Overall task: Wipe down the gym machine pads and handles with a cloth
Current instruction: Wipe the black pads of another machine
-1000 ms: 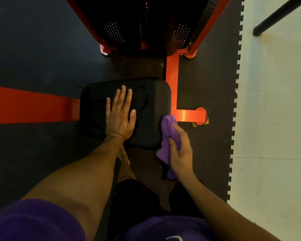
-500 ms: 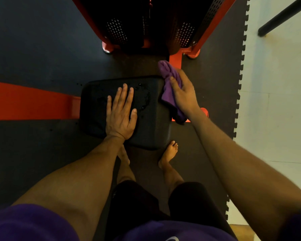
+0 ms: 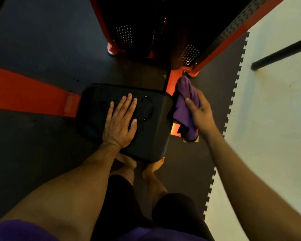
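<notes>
While my left hand [image 3: 119, 121] lies flat, fingers straight, on the black seat pad [image 3: 125, 122], droplets still glisten just right of it. Further right, my right hand [image 3: 199, 113] has its grip clamped on the purple cloth [image 3: 183, 105], which has slid back nearward along the pad's right edge, so that side looks nearly wiped; the wet top comes next.

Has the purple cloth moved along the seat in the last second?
Yes. The purple cloth, in the right hand, went from the black pad's near right corner toward its far right corner.
</notes>
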A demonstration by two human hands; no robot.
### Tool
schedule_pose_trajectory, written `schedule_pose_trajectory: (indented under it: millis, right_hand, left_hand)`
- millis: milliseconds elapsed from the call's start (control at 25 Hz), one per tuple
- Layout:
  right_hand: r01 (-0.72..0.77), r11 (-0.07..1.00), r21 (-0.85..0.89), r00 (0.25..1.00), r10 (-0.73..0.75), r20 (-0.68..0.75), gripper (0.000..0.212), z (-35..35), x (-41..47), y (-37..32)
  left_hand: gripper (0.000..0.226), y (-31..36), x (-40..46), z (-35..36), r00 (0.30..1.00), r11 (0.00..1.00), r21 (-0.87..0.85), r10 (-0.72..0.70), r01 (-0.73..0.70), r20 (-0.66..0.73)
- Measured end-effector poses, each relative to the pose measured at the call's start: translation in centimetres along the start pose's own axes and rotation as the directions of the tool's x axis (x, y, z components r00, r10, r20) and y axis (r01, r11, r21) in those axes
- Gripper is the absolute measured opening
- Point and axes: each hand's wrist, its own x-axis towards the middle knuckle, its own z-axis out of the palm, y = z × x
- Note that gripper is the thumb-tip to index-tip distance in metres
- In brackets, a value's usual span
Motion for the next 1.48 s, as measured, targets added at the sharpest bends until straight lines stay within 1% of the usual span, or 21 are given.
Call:
schedule_pose_trajectory:
  millis: [40, 120, 160, 240, 360, 440, 480, 560, 640, 760, 920, 1000, 1040, 1120, 1200, 1240, 1280, 1320, 1360, 1400, 1480]
  right_hand:
    - [0.022, 0.996, -0.086, 0.994, -0.012, 0.112, 0.035, -0.3, 2.6, -1.6]
    - [0.101, 0.955, -0.280, 0.932, 0.008, 0.361, 0.035, 0.7, 6.8, -3.7]
    - [0.157, 0.916, -0.370, 0.890, 0.031, 0.454, 0.035, 1.6, 8.5, -4.3]
    - [0.250, 0.835, -0.491, 0.822, 0.086, 0.564, 0.035, 3.6, 10.8, -5.1]
    - [0.422, 0.734, -0.532, 0.734, 0.068, 0.676, 0.036, 8.2, 13.7, -6.5]
    - [0.550, 0.682, -0.482, 0.648, 0.016, 0.761, 0.039, 13.5, 15.6, -7.4]
    - [0.575, 0.679, -0.456, 0.622, 0.000, 0.783, 0.038, 16.5, 16.5, -7.6]
    - [0.548, 0.707, -0.447, 0.609, 0.030, 0.793, 0.037, 21.5, 18.0, -7.6]
    - [0.497, 0.745, -0.445, 0.605, 0.070, 0.793, 0.039, 23.1, 19.0, -7.1]
    - [0.424, 0.801, -0.422, 0.614, 0.088, 0.784, 0.044, 18.2, 17.6, -6.1]
    - [0.347, 0.788, -0.508, 0.671, 0.170, 0.722, 0.040, 4.9, 13.5, -5.9]
    - [0.295, 0.787, -0.543, 0.676, 0.230, 0.700, 0.036, 1.0, 11.7, -6.4]
    - [0.271, 0.799, -0.537, 0.684, 0.232, 0.691, 0.036, 0.5, 11.1, -6.5]
    - [0.302, 0.805, -0.510, 0.705, 0.171, 0.688, 0.038, 2.2, 11.3, -6.4]
    - [0.381, 0.793, -0.475, 0.679, 0.108, 0.726, 0.039, 5.9, 13.0, -6.5]
    - [0.420, 0.797, -0.434, 0.649, 0.071, 0.758, 0.039, 8.6, 14.3, -6.4]
    - [0.464, 0.796, -0.389, 0.613, 0.029, 0.790, 0.039, 11.6, 15.7, -6.3]
    - [0.512, 0.783, -0.353, 0.579, -0.011, 0.815, 0.040, 14.8, 17.0, -6.2]
    - [0.548, 0.768, -0.332, 0.552, -0.033, 0.833, 0.040, 18.1, 18.4, -6.2]
    - [0.575, 0.752, -0.323, 0.529, -0.040, 0.847, 0.039, 21.5, 19.6, -6.2]
    - [0.604, 0.731, -0.317, 0.469, -0.003, 0.883, 0.033, 27.9, 21.3, -6.2]
  left_hand:
    - [0.069, -0.1, -0.1, 0.0, 1.000, 1.000, -0.013, -0.004, 0.003, -0.011]
    - [0.070, 0.0, -0.1, 0.1, 1.000, 0.999, -0.037, -0.007, 0.006, -0.029]
    - [0.070, 0.0, -0.1, 0.1, 0.999, 0.999, -0.046, -0.008, 0.006, -0.040]
    - [0.070, -0.2, -0.2, 0.0, 0.998, 0.998, -0.058, -0.017, 0.014, -0.057]
    - [0.070, -0.2, -0.5, 0.2, 0.998, 0.997, -0.075, -0.021, 0.016, -0.067]
    - [0.071, -0.2, -0.4, 0.2, 0.997, 0.996, -0.085, -0.015, 0.008, -0.082]
    - [0.071, -0.1, -0.5, 0.2, 0.996, 0.996, -0.090, -0.016, 0.008, -0.092]
    - [0.071, 0.0, -0.6, 0.2, 0.994, 0.995, -0.096, -0.023, 0.012, -0.108]
    - [0.072, 0.2, -0.5, 0.1, 0.993, 0.995, -0.095, -0.022, 0.011, -0.116]
    - [0.072, 0.2, -0.4, 0.1, 0.994, 0.994, -0.103, -0.031, 0.020, -0.107]
    - [0.072, 0.4, -0.3, -0.4, 0.996, 0.995, -0.094, -0.039, 0.032, -0.083]
    - [0.071, 0.4, -0.2, -0.5, 0.996, 0.995, -0.094, -0.053, 0.046, -0.075]
    - [0.072, 0.4, -0.1, -0.6, 0.996, 0.994, -0.096, -0.062, 0.055, -0.071]
    - [0.072, 0.3, -0.3, -0.5, 0.997, 0.995, -0.090, -0.056, 0.051, -0.061]
    - [0.073, 0.3, -0.6, -0.4, 0.991, 0.993, -0.038, -0.116, 0.114, -0.063]
    - [0.073, 0.4, -0.8, -0.3, 0.966, 0.970, -0.019, -0.241, 0.240, -0.098]
    - [0.073, 0.4, -1.0, -0.4, 0.890, 0.902, -0.034, -0.430, 0.430, -0.149]
    - [0.072, 0.3, -1.0, -0.5, 0.763, 0.782, -0.080, -0.621, 0.618, -0.182]
    - [0.072, 0.1, -1.0, -0.5, 0.646, 0.670, -0.117, -0.740, 0.733, -0.189]
    - [0.071, 0.0, -0.9, -0.3, 0.598, 0.624, -0.129, -0.779, 0.771, -0.189]
    - [0.070, -0.2, -0.9, 0.4, 0.634, 0.658, -0.118, -0.750, 0.744, -0.190]
